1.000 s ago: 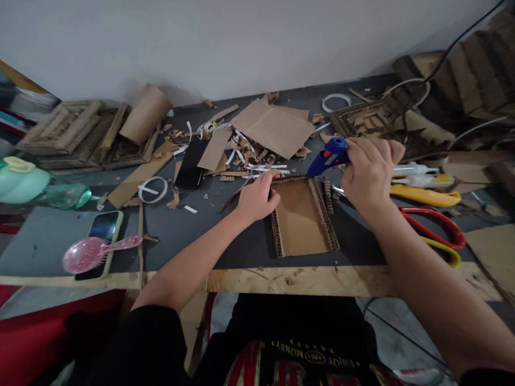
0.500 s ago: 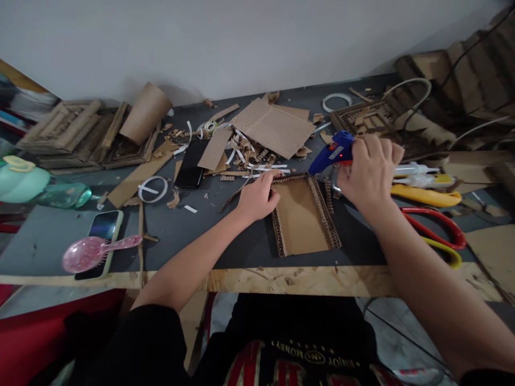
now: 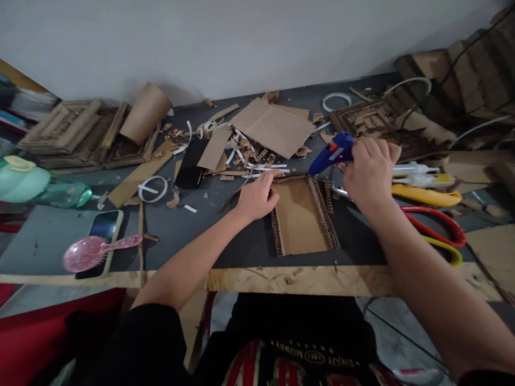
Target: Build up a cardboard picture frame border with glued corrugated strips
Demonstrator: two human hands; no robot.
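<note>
In the head view my right hand (image 3: pixel 372 169) is wrapped round the handle of a blue hot glue gun (image 3: pixel 333 153). Its nozzle points down at the far right corner of a shallow cardboard tray (image 3: pixel 301 214) with corrugated strips along three edges. At the tray's far left corner, my left hand (image 3: pixel 257 199) is closed on the rim, thumb against the strip. The near edge of the tray has no strip. A short corrugated strip (image 3: pixel 329 197) lies just right of the tray.
Cardboard sheets (image 3: pixel 273 128) and scraps lie behind the tray, beside a black phone (image 3: pixel 190 165). Red-handled scissors (image 3: pixel 438 228) and a yellow-handled tool (image 3: pixel 426 195) rest on the right. A pink hairbrush (image 3: pixel 86 254) lies across another phone. Stacked cardboard frames (image 3: pixel 68 134) stand at left.
Almost nothing differs. My right hand has shifted very slightly on the glue gun, whose nozzle stays at the same corner; my left hand keeps its place.
</note>
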